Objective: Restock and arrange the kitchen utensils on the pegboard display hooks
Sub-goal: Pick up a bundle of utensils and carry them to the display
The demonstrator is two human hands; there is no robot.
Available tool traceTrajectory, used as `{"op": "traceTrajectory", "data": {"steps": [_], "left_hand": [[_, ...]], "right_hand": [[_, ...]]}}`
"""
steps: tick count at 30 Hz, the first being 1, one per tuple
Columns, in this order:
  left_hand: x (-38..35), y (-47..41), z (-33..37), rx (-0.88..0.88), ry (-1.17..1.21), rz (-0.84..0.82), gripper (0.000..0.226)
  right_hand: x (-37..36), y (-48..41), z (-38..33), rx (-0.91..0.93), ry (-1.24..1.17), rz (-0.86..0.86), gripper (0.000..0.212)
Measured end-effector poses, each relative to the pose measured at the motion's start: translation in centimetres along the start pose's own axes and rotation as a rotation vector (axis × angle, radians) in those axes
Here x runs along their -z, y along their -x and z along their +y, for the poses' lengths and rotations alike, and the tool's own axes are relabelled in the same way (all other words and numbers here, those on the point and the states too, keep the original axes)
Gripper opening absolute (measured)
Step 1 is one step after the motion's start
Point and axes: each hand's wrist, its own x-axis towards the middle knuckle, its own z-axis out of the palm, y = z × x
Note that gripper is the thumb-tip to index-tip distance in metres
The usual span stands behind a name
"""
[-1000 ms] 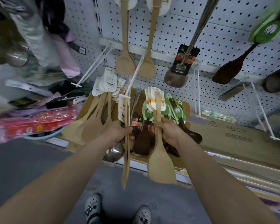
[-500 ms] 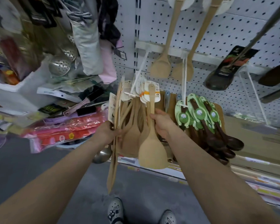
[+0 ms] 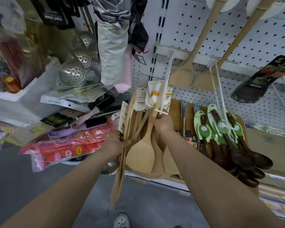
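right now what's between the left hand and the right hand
Head view: the handles of the wooden spatulas fill the gap between the left hand and the right hand.

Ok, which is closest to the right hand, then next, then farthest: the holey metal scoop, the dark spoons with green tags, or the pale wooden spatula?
1. Pale wooden spatula: the right hand grips its handle.
2. Dark spoons with green tags: hanging just to that hand's right.
3. Holey metal scoop: far off, up on the left.
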Motion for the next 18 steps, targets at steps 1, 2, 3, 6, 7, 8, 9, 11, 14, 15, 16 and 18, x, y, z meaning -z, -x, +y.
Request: {"op": "traceTrajectory", "data": {"steps": [1, 2, 3, 6, 7, 8, 9, 11, 14, 15, 16, 18], "left_hand": [[-0.1, -0.1, 0.0, -0.001, -0.001, -0.007, 0.028], [-0.1, -0.3, -0.1, -0.002, -0.012, -0.006, 0.027], [-0.2, -0.4, -0.2, 0.001, -0.023, -0.007, 0.027], [-0.2, -0.3, -0.1, -0.004, -0.03, -0.01, 0.03], [0.0, -0.2, 0.1, -0.001, -0.036, -0.017, 0.031], [0.3, -0.2, 0.2, -0.002, -0.044, -0.026, 0.031], [0.6, -0.2, 0.3, 0.0, -0.044, -0.034, 0.031], [1.2, -0.2, 0.7, 0.012, -0.002, -0.046, 0.03], [2.0, 0.3, 1.5, 0.043, 0.108, -0.081, 0.024], [2.1, 0.5, 1.9, 0.054, 0.14, -0.094, 0.022], [2.3, 0.8, 2.3, 0.061, 0.168, -0.112, 0.02], [2.4, 1.4, 3.4, 0.08, 0.222, -0.153, 0.015]], "right_hand": [[0.1, 0.0, -0.2, 0.008, 0.042, 0.005, 0.036], [0.3, -0.1, -0.4, 0.009, 0.072, 0.012, 0.038], [0.4, -0.2, -0.5, -0.001, 0.086, 0.017, 0.04], [0.9, -0.3, -0.8, -0.052, 0.034, 0.022, 0.047], [1.1, -0.2, -0.9, -0.059, 0.024, 0.031, 0.048], [1.2, -0.1, -0.9, -0.063, 0.022, 0.039, 0.048], [1.3, 0.1, -1.1, -0.065, 0.017, 0.044, 0.049], [1.6, 1.0, -1.5, -0.074, 0.018, 0.038, 0.05], [2.0, 2.3, -2.0, -0.064, 0.1, 0.014, 0.046], [2.2, 2.8, -2.1, -0.059, 0.121, 0.017, 0.041], [2.4, 3.4, -2.3, -0.053, 0.13, 0.028, 0.035], [2.7, 4.5, -2.5, -0.055, 0.103, 0.002, 0.024]]}}
